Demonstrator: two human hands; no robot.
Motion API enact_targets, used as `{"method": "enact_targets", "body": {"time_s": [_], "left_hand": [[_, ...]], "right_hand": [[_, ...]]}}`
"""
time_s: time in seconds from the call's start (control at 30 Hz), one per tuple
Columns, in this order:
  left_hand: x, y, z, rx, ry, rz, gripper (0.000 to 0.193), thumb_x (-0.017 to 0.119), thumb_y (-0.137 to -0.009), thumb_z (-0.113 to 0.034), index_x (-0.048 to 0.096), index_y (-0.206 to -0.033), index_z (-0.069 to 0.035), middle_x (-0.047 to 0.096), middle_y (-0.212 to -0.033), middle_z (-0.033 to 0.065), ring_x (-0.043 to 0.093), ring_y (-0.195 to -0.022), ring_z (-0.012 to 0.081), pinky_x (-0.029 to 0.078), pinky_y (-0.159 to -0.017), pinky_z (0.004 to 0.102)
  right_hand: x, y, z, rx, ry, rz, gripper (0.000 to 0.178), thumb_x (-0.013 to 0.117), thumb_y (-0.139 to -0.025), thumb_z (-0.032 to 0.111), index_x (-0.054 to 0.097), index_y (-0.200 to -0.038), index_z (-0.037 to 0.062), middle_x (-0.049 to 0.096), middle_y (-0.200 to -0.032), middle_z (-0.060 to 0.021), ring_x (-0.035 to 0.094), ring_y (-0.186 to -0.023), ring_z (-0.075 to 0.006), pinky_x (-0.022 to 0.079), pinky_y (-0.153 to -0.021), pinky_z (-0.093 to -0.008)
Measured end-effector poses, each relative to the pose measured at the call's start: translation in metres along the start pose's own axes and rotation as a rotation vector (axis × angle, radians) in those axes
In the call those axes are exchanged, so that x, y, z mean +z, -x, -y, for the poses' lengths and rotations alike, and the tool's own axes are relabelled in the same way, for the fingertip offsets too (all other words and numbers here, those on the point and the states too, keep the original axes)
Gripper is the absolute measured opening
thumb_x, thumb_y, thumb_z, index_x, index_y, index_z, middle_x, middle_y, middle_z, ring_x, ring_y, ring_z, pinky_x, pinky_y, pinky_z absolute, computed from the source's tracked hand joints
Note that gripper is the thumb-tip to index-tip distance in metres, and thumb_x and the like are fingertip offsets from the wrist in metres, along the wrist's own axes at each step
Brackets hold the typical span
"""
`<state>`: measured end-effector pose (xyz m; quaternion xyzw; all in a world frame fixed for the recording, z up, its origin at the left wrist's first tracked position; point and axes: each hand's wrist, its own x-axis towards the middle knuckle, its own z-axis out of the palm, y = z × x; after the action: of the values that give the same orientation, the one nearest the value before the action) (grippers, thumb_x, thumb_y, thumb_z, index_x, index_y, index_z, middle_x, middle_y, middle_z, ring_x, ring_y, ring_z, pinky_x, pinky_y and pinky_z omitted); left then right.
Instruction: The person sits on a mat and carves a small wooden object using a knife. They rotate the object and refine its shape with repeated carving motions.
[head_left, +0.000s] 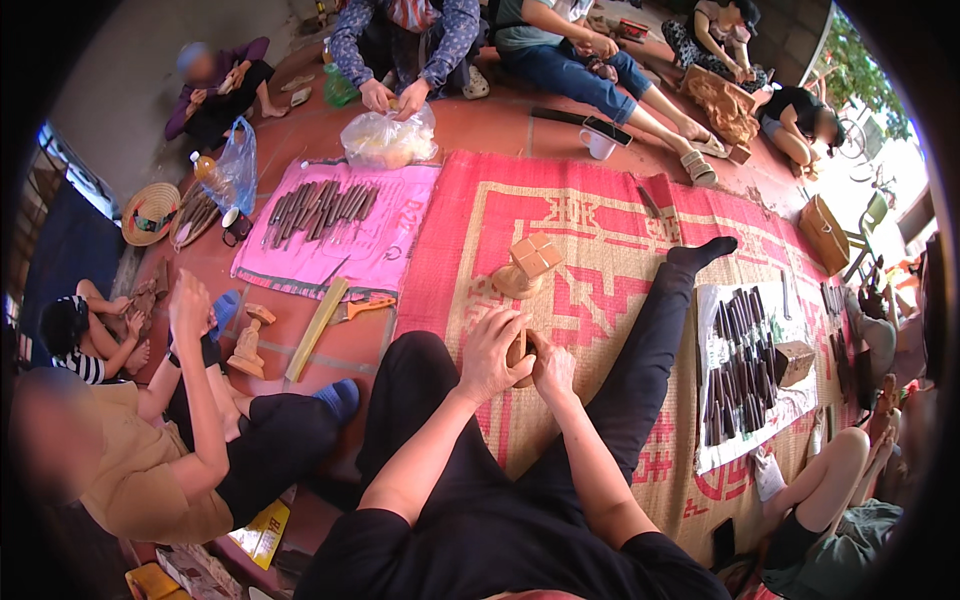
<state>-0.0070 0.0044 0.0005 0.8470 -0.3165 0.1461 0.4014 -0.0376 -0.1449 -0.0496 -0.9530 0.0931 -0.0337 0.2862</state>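
Observation:
Between my legs, my left hand (492, 355) curls round a small brown wooden piece (520, 348), its fingers over the far side. My right hand (553, 366) closes against the same piece from the right. The hands hide most of it, so its full shape cannot be made out. Just beyond them on the mat stands a turned wooden base (517, 283) with a pale square wooden block (536, 255) by its top; whether they are joined is unclear.
A red and tan woven mat (600, 215) lies under me. Dark-handled carving tools (318, 210) cover a pink cloth (400, 190); more tools (735, 375) lie on a white sheet (708, 310) at right. At left are a wooden figure (248, 350), a wooden strip (318, 330) and a brush (365, 307). Several people sit around.

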Motion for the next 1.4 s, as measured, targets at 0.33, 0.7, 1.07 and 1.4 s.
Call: {"method": "enact_targets", "body": {"time_s": [0.33, 0.7, 1.07, 1.4], "left_hand": [[0.0, 0.0, 0.003, -0.004, -0.021, 0.014, 0.063, 0.069, -0.074, -0.033, 0.056, -0.129, -0.006, 0.055, -0.127, 0.0151, 0.049, -0.123, 0.0356, 0.041, -0.107, 0.0482], [-0.005, 0.001, 0.003, 0.006, -0.014, 0.0, 0.062, 0.07, -0.074, -0.032, 0.056, -0.128, -0.005, 0.055, -0.126, 0.0149, 0.05, -0.123, 0.0355, 0.04, -0.107, 0.0486], [-0.002, 0.0, 0.0, 0.016, -0.02, 0.009, 0.062, 0.069, -0.075, -0.034, 0.057, -0.128, -0.005, 0.055, -0.126, 0.016, 0.05, -0.123, 0.0361, 0.041, -0.107, 0.0479], [-0.001, -0.001, -0.003, 0.02, -0.018, 0.004, 0.062, 0.07, -0.073, -0.03, 0.056, -0.129, -0.007, 0.055, -0.127, 0.0138, 0.051, -0.123, 0.0355, 0.042, -0.107, 0.0473]], "right_hand": [[-0.016, -0.016, 0.012, -0.053, 0.026, 0.1, 0.029, 0.054, -0.091, 0.027, 0.069, -0.115, 0.0199, 0.071, -0.089, -0.0194, 0.07, -0.083, -0.0367, 0.055, -0.073, -0.0474], [-0.017, -0.019, 0.009, -0.061, 0.096, 0.112, 0.028, 0.052, -0.092, 0.021, 0.071, -0.112, 0.0226, 0.072, -0.086, -0.017, 0.072, -0.08, -0.0333, 0.056, -0.07, -0.0437], [-0.018, -0.021, 0.002, -0.01, 0.119, 0.142, 0.029, 0.054, -0.092, 0.025, 0.073, -0.113, 0.0245, 0.072, -0.087, -0.0177, 0.071, -0.078, -0.0338, 0.056, -0.069, -0.0441], [-0.002, -0.022, -0.032, -0.006, 0.086, 0.129, 0.034, 0.054, -0.09, 0.02, 0.07, -0.119, 0.0257, 0.072, -0.088, -0.0183, 0.071, -0.082, -0.0344, 0.056, -0.075, -0.0452]]}}
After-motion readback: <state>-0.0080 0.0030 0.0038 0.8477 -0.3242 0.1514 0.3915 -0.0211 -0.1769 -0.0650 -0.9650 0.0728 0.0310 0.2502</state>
